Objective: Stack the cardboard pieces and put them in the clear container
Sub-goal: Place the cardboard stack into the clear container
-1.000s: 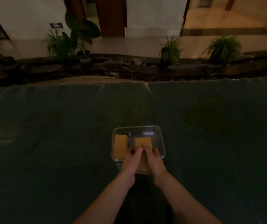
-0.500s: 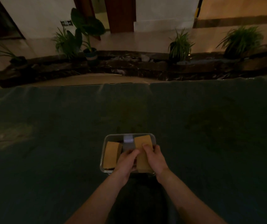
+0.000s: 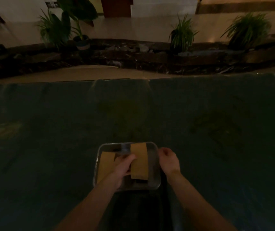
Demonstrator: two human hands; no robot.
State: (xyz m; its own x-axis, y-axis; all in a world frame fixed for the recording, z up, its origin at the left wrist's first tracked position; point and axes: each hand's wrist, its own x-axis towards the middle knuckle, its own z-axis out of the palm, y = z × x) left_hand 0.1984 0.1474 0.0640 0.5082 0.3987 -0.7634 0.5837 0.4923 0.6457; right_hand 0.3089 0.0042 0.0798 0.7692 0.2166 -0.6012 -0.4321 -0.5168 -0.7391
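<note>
A clear rectangular container [image 3: 155, 164] sits on the dark green cloth, near the front edge. Inside it lie two brown cardboard stacks: one on the left [image 3: 106, 165] and one on the right [image 3: 139, 160], which stands a little higher. My left hand [image 3: 122, 169] is inside the container between them, with its fingers on the left edge of the right stack. My right hand [image 3: 169, 160] is outside, at the container's right rim, fingers curled and apart from the cardboard. Whether it touches the rim is hard to tell in the dim light.
The dark green cloth [image 3: 50, 139] covers the whole table. Beyond its far edge lies a flat cardboard sheet [image 3: 86, 73], then a rock border with potted plants [image 3: 181, 35]. The scene is dimly lit.
My right hand has let go of the right cardboard stack and moved out to the container's right rim. The left hand stays on the stack, which now lies lower in the container.
</note>
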